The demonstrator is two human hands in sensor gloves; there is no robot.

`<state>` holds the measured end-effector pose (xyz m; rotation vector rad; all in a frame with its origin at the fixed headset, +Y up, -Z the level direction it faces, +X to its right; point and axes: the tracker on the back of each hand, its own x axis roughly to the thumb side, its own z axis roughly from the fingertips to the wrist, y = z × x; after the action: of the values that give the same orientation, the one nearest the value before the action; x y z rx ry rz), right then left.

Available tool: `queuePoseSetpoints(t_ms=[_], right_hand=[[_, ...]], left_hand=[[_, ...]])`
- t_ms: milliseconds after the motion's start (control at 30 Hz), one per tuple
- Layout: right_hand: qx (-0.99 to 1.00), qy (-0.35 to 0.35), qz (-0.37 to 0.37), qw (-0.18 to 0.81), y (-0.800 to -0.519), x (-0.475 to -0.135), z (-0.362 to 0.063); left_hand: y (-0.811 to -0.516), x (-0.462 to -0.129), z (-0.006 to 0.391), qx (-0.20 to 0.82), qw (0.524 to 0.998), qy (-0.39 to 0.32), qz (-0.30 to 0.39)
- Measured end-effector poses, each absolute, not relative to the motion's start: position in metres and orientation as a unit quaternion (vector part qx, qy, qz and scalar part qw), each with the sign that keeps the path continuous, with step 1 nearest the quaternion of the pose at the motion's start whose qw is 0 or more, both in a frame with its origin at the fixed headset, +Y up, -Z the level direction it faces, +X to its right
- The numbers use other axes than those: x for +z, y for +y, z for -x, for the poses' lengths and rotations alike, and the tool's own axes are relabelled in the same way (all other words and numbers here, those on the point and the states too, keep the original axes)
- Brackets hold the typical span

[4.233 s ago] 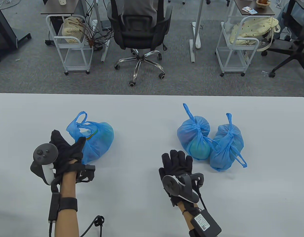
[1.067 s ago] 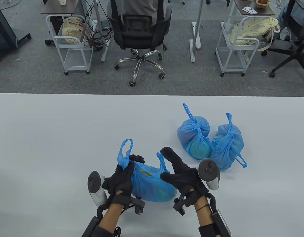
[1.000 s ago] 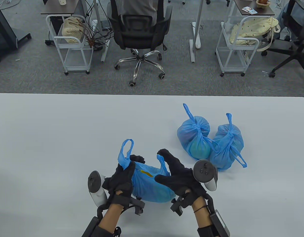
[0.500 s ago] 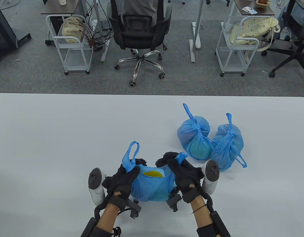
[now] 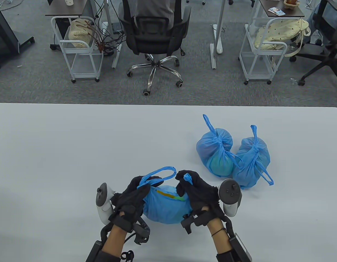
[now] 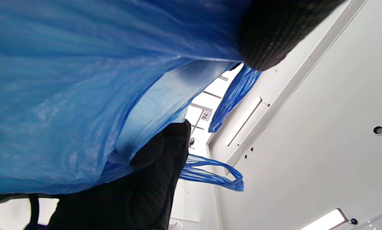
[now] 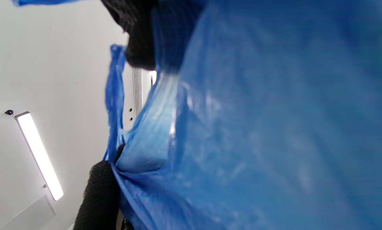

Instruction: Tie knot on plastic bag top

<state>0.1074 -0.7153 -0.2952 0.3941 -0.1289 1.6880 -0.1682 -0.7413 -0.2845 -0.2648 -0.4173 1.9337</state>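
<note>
— Gripping what? Left hand (image 5: 134, 195) pinched one handle (image 5: 160, 174), right hand (image 5: 197, 191) the other; bag (image 5: 165, 207) sat between, near worktop (image 5: 48, 152) edge.
— Best crossed over, tucked under, pulled snug evenly.

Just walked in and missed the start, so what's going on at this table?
A person in black gloves is tying up a blue plastic bag near the table's front edge. The left hand grips one handle loop, the right hand pinches the other handle. No knot yet. Two knotted bags sit to the right.
</note>
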Motion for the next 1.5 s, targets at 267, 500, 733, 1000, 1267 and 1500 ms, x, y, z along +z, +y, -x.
queuePoseSetpoints(t_ms=[267,500,733,1000,1267,1500], right_hand=[[0.748,-0.063,-0.168,0.639,-0.715,-0.294,-0.106],[0.751,-0.068,-0.171,0.634,-0.713,-0.292,-0.103],[0.753,-0.067,-0.169,0.632,-0.714,-0.292,-0.102],[0.756,-0.066,-0.169,0.629,-0.715,-0.291,-0.101],[0.779,-0.071,-0.174,0.598,-0.715,-0.290,-0.097],[0.772,-0.068,-0.167,0.610,-0.716,-0.290,-0.097]], left_hand=[[-0.719,-0.284,0.181,0.719,0.637,-0.232,0.153],[-0.687,-0.268,0.179,0.528,0.795,-0.270,0.128],[-0.678,-0.260,0.171,0.387,0.894,-0.224,-0.024],[-0.711,-0.271,0.177,0.663,0.728,-0.172,0.013],[-0.737,-0.277,0.170,0.794,0.571,-0.177,0.108],[-0.746,-0.279,0.167,0.815,0.535,-0.179,0.129]])
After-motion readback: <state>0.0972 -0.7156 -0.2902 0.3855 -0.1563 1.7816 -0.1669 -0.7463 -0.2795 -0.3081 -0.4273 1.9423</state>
